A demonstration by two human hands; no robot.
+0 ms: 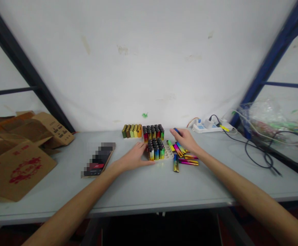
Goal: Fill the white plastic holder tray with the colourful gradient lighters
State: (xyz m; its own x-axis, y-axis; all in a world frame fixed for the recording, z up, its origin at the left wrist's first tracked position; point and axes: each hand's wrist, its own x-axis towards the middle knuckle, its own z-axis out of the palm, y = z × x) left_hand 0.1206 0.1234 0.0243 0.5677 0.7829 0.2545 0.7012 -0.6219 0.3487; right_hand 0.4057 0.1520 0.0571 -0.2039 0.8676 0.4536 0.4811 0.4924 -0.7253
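Note:
Shiny multicoloured lighters point(156, 149) with black tops stand upright in the left part of a white holed tray point(167, 158); open holes show on its right. My left hand point(135, 158) braces the tray's left corner, thumb stretched along the front and fingers at the side. Above the tray's right side, my right hand point(186, 139) is closed on a lighter point(176, 131) whose dark blue end pokes out. Several loose lighters point(187, 162) lie in a pile just right of the tray, below my right hand.
Behind stand another block of black-topped lighters point(152, 132) and a block of yellow and green lighters point(132, 131). A phone point(99, 160) lies left, near cardboard boxes point(21, 164). On the right are a power strip point(210, 127), black cables point(264, 159) and a clear plastic bag point(269, 114).

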